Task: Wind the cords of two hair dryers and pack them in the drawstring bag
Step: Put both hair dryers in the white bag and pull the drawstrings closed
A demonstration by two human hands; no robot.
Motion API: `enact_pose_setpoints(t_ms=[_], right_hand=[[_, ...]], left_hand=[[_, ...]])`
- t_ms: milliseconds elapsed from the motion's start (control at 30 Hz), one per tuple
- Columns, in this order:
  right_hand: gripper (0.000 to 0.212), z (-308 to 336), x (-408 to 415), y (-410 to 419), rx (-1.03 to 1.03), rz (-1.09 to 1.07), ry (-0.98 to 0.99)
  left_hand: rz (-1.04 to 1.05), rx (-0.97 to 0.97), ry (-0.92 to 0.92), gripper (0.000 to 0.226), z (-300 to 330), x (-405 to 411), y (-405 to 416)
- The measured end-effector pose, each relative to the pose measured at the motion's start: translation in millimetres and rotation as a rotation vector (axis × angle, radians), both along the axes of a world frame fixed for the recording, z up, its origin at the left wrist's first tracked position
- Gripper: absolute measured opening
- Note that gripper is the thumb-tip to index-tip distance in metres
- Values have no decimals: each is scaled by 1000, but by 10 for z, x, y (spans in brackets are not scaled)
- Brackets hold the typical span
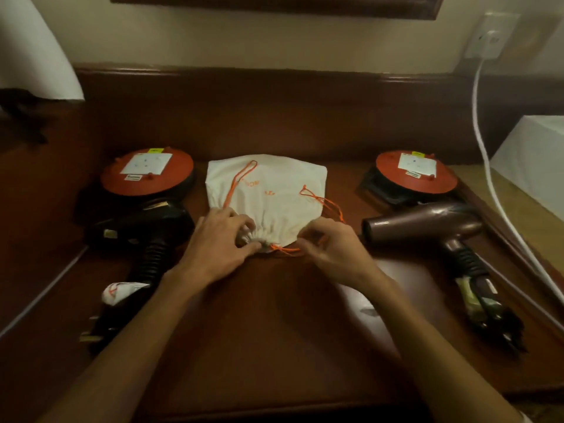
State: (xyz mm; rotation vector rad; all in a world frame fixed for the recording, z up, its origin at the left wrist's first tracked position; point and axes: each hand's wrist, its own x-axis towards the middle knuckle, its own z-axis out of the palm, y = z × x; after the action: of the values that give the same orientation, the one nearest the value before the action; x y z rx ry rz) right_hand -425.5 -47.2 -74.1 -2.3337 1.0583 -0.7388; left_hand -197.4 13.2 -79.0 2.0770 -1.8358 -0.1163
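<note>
A white drawstring bag (268, 184) with orange cords lies flat in the middle of the dark wooden table (274, 331), its gathered mouth towards me. My left hand (216, 242) pinches the puckered mouth at its left side. My right hand (332, 248) pinches the mouth's right side by the orange cord. A black hair dryer (140, 227) lies to the left, its cord bundled near a white tag. A brown hair dryer (427, 224) lies to the right, its wound cord trailing towards me.
Two red round cord reels (146, 172) (416, 172) sit behind the dryers. A white cable (488, 166) runs down from a wall socket (488, 38) at the back right. A white box (534, 154) stands at the right, a lampshade (33, 47) at the left.
</note>
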Motion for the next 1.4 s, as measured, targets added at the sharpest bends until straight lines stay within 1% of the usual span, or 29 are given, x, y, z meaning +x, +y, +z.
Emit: enact_pose_setpoints(t_ms=[33,100,167,300,367,433,500,567,600,700,800,900,967,1033,1133,1233,1267,1300,1333,1367,1400], right_hand=[[17,-33,199,-28,31,44,3],[29,-110,506,-123,86,104,88],[30,-181,661,-256,96,91,135],[21,-296,689,-421,242,55,-117],[16,-373,719,-420,214,3,-183],[15,-423,780,-393,156,-93,-265],[15,-460,825,-401,101,-203,-354],[15,-475,826,-445,57,-279,-367],[16,-483,803,-479,46,-277,-363],[20,-483,720,-525,15,-186,-287],[24,-496,685,-530,-106,-147,-138],[18,-470,675,-533,-274,-132,-8],[15,-464,663,-548,-327,-92,71],[23,-466,665,-550,-365,-116,166],[43,-419,670,-535,-403,-271,243],[73,-381,688,-485,-302,-251,366],[78,-388,701,-476,-272,-233,376],[75,-402,712,-473,-267,-231,357],[64,-410,709,-477,-283,-256,303],[50,-409,694,-493,-312,-304,227],[36,-402,671,-519,-336,-357,149]], left_hand=[[-8,18,35,36,-59,27,-15],[-13,-8,166,27,-150,59,-88],[15,-38,288,19,-195,99,-175],[22,-97,404,17,-256,96,-251],[-9,-189,371,14,-289,12,-281],[-2,-280,274,15,-308,-102,-311],[37,-331,198,15,-313,-153,-335],[92,-349,166,14,-326,-114,-342],[112,-351,165,13,-338,-71,-342],[108,-327,167,15,-353,40,-350],[99,-324,167,18,-363,73,-373],[129,-357,154,19,-356,97,-366],[136,-357,138,27,-349,97,-363],[121,-324,100,32,-335,64,-355],[111,-255,29,43,-292,13,-346],[99,-170,-42,69,-254,-19,-308],[96,-153,-72,76,-264,-27,-300],[100,-158,-96,79,-280,-30,-298],[115,-179,-104,76,-302,-24,-299],[136,-218,-99,65,-318,0,-305],[171,-263,-83,49,-322,33,-317]])
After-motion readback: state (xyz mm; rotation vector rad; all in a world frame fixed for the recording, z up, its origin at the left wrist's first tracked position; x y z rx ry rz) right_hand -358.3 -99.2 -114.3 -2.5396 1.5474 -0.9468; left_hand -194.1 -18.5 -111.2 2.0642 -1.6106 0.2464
